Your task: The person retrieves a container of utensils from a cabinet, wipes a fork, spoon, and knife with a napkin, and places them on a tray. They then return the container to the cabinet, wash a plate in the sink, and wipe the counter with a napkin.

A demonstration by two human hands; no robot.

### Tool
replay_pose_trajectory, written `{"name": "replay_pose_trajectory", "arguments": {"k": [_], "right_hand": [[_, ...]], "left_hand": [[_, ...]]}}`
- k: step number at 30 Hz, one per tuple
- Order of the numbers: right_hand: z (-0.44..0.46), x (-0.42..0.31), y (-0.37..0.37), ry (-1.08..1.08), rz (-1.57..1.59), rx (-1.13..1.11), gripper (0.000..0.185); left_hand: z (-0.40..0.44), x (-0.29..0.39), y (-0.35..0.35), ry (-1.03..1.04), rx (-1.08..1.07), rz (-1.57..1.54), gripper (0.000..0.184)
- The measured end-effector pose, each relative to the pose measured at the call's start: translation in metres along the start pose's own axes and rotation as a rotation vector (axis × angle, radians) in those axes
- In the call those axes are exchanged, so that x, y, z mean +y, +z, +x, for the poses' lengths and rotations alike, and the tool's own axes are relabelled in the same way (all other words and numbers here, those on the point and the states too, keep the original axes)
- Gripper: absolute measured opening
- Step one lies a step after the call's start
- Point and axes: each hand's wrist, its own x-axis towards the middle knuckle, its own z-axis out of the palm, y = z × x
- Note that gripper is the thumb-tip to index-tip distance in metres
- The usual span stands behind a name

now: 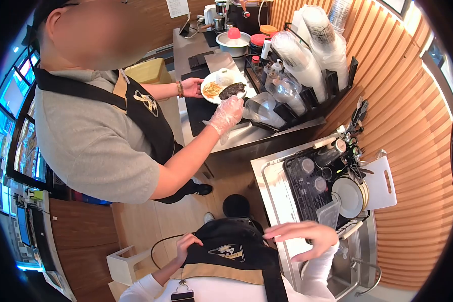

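Observation:
My left hand [184,248] is at the left edge of my black apron [214,235], its fingers curled against the cloth. Out to the right, my right hand [307,234] is held in the air with its fingers stretched out and nothing in it. It hovers by the near edge of the dish rack [299,182], close to a clear plastic container [328,215]. White plates [347,195] stand in the rack just beyond that hand.
A co-worker [98,128] at the front left, one hand gloved, holds a plate of food [211,98] over the counter. Stacked plastic cups [299,65] fill a black holder. A sink tap [370,269] is at the lower right, a white stool [121,267] at the lower left.

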Motion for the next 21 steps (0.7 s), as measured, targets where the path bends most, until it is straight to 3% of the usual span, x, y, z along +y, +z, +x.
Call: {"name": "replay_pose_trajectory", "arguments": {"k": [3, 5, 7, 10, 21], "right_hand": [[0.031, -0.036, 0.007, -0.670, -0.319, 0.487, 0.038], [0.051, -0.056, 0.031, -1.074, -0.064, 0.531, 0.035], [0.080, -0.071, 0.042, -1.548, 0.007, 0.412, 0.035], [0.092, -0.084, 0.056, -1.546, -0.191, 0.530, 0.032], [0.132, -0.080, 0.106, -1.499, -0.107, 0.483, 0.039]], "left_hand": [[0.005, 0.004, -0.002, 0.025, -0.017, 0.001, 0.009], [0.007, 0.005, -0.002, 0.040, -0.019, -0.001, 0.009], [0.007, 0.006, -0.003, 0.052, -0.011, -0.003, 0.009], [0.000, -0.002, -0.002, 0.023, 0.013, -0.014, 0.009], [-0.036, -0.017, -0.049, -0.015, -0.045, -0.097, 0.012]]}}
